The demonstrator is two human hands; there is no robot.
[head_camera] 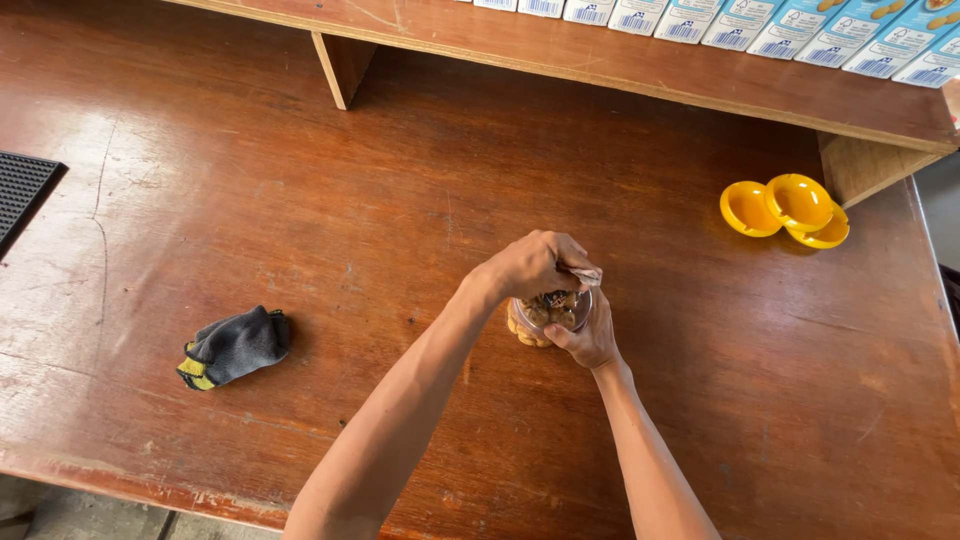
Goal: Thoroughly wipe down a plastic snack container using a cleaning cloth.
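A small clear jar filled with brown, rounded snacks stands on the wooden table, seen from above with its mouth uncovered. My right hand wraps the jar's near right side and holds it. My left hand is over the jar's far rim, fingers pinched on a silvery foil seal that lifts off the mouth. Much of the jar's body is hidden by both hands.
Three yellow lids lie overlapping at the right, next to a shelf support. A grey cloth with a yellow edge lies at the left. A black ribbed mat sits at the far left edge. Boxes line the raised wooden shelf.
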